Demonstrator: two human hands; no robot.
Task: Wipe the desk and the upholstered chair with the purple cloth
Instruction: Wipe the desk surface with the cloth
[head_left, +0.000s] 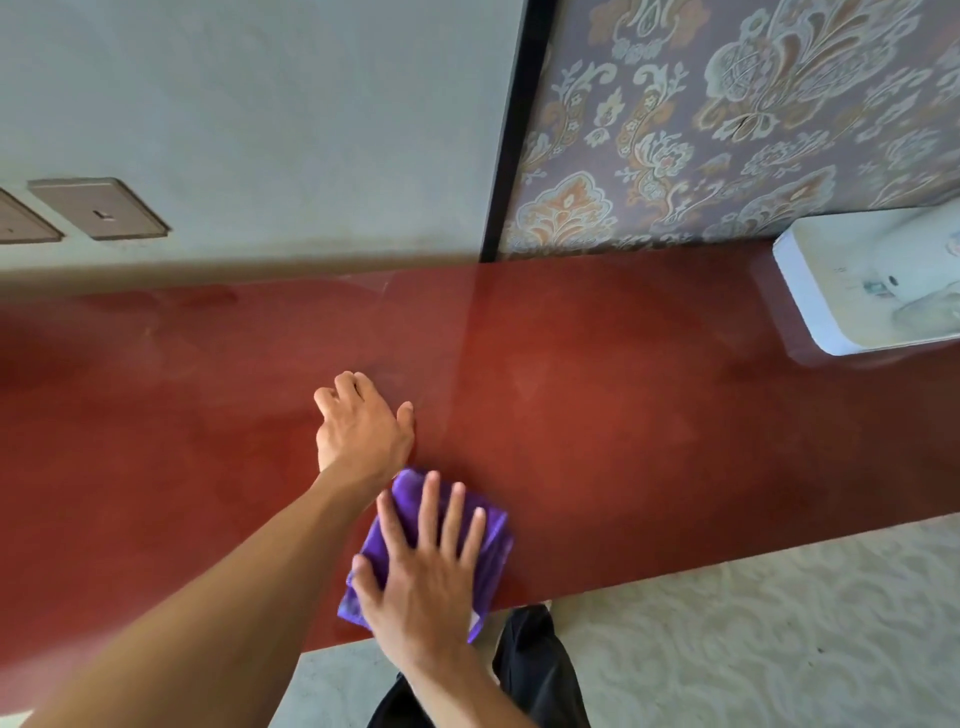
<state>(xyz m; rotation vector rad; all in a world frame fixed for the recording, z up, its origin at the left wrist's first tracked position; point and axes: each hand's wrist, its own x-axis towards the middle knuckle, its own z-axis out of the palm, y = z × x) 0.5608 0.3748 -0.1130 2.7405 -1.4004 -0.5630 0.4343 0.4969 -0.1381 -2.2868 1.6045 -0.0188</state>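
A folded purple cloth (491, 545) lies flat on the glossy red-brown desk (649, 441), close to its near edge. My right hand (423, 566) presses down on the cloth with its fingers straight and spread. My left hand (361, 426) rests on the bare desk surface just beyond the cloth, fingers loosely bent and holding nothing. The upholstered chair is out of view.
A white device (857, 291) sits on the desk at the far right. Two wall plates (98, 208) are on the grey wall at left. Patterned wallpaper (727, 119) lies behind the desk at right. Pale patterned carpet (753, 623) runs below the desk edge.
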